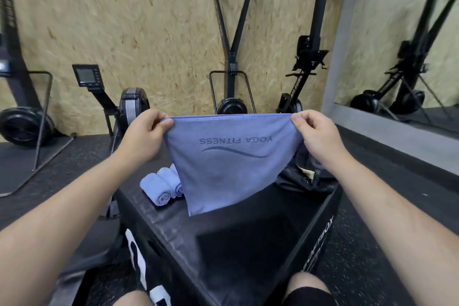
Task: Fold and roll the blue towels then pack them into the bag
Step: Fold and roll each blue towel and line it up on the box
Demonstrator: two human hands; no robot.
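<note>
The left hand (144,131) pinches one top corner of the blue towel (223,176); the right hand (315,131) pinches the other. The towel hangs stretched between both grips, above the black box (223,243). Rolled towels (159,189) lie on the box below the left grip. The black bag (305,179) sits below the right grip.

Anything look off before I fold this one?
Only the held towel: its YOGA FITNESS print reads upside down, and it hangs askew, tapering to a low left corner. Rolled towels lie tidy on the box.
</note>
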